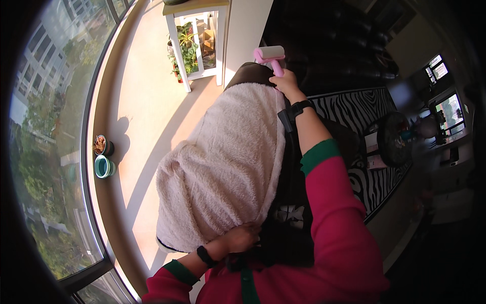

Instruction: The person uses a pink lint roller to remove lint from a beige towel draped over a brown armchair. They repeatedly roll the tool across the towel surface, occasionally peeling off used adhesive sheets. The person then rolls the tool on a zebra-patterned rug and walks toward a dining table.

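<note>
My right hand (287, 81) grips the pink handle of a lint roller (270, 53), with its white roll held above the far end of a cream fleece blanket (228, 152). The blanket drapes in folds over dark upholstered furniture (250, 74), whose brown far end shows past the fabric. Close to my body, my left hand (243, 237) is closed on the blanket's near edge, its fingertips partly hidden. A dark band is on each wrist.
Left, a tall window (57, 152) borders the sunlit floor (152, 125). A teal pot (104, 167) and a planted pot (100, 144) stand by it. Ahead is a white-framed stand (222, 45) near plants. Right are a black leather sofa (341, 45), zebra-patterned rug (349, 102) and round table (393, 138).
</note>
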`<move>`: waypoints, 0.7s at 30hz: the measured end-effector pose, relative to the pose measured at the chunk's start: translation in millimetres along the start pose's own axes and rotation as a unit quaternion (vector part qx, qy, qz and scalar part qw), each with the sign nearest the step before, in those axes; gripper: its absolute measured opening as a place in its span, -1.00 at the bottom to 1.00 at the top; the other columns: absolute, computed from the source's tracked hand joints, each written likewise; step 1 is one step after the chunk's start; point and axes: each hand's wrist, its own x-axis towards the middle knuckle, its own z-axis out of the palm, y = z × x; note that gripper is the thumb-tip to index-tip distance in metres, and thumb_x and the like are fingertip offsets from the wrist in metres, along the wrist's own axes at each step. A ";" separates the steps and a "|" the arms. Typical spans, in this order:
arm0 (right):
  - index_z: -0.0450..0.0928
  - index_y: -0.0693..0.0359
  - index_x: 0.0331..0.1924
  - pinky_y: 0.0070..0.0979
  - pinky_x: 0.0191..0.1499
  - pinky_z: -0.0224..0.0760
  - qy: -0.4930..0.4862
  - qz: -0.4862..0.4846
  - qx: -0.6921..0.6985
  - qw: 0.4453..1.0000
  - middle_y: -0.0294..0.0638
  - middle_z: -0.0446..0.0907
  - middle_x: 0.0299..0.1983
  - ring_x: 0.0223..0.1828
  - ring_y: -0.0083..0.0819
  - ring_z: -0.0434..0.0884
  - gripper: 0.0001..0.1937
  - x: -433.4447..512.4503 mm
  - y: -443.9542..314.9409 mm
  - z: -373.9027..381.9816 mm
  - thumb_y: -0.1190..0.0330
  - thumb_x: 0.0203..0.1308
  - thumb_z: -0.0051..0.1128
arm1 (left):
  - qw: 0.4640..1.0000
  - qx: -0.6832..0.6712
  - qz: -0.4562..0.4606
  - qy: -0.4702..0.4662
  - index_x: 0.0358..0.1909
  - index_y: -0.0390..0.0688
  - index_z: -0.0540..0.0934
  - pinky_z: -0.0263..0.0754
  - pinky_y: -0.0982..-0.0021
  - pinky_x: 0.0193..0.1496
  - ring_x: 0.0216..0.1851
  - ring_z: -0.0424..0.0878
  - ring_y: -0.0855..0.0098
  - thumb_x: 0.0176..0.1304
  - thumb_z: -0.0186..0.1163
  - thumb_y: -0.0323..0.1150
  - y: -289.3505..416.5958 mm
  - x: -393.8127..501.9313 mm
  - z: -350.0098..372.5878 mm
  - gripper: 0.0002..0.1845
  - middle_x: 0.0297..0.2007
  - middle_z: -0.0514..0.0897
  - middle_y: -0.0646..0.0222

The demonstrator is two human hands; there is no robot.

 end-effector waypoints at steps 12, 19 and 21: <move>0.62 0.35 -0.24 -0.37 -0.20 0.55 -0.081 -0.049 0.009 0.995 -0.15 0.71 -0.34 -0.32 -0.37 0.69 -0.68 -32.5 -40.6 -12.4 0.40 -0.10 0.43 | 0.999 -0.029 -0.002 -0.014 -0.36 -0.23 0.67 0.31 0.11 0.34 0.16 0.52 0.00 0.25 0.22 -0.09 -3.6 0.1 4.6 -0.65 0.01 0.63 -0.03; 0.61 0.30 -0.28 -0.39 -0.15 0.57 -0.012 -0.076 -0.038 0.996 -0.16 0.74 -0.33 -0.29 -0.34 0.71 -0.76 -50.5 -35.6 -14.5 0.43 -0.06 0.39 | 1.000 -0.018 -0.001 0.005 -0.39 -0.18 0.68 0.30 0.16 0.34 0.15 0.53 0.07 0.15 0.20 -0.20 -1.9 -0.3 5.0 -0.75 -0.11 0.65 0.07; 0.62 0.30 -0.24 -0.39 -0.14 0.56 0.000 -0.073 -0.024 0.997 -0.15 0.74 -0.32 -0.29 -0.34 0.71 -0.72 -53.5 -33.1 -23.3 0.38 -0.04 0.44 | 1.000 -0.021 0.003 0.007 -0.38 -0.18 0.68 0.30 0.17 0.33 0.15 0.53 0.08 0.15 0.20 -0.20 -2.3 -0.7 5.4 -0.76 -0.11 0.65 0.07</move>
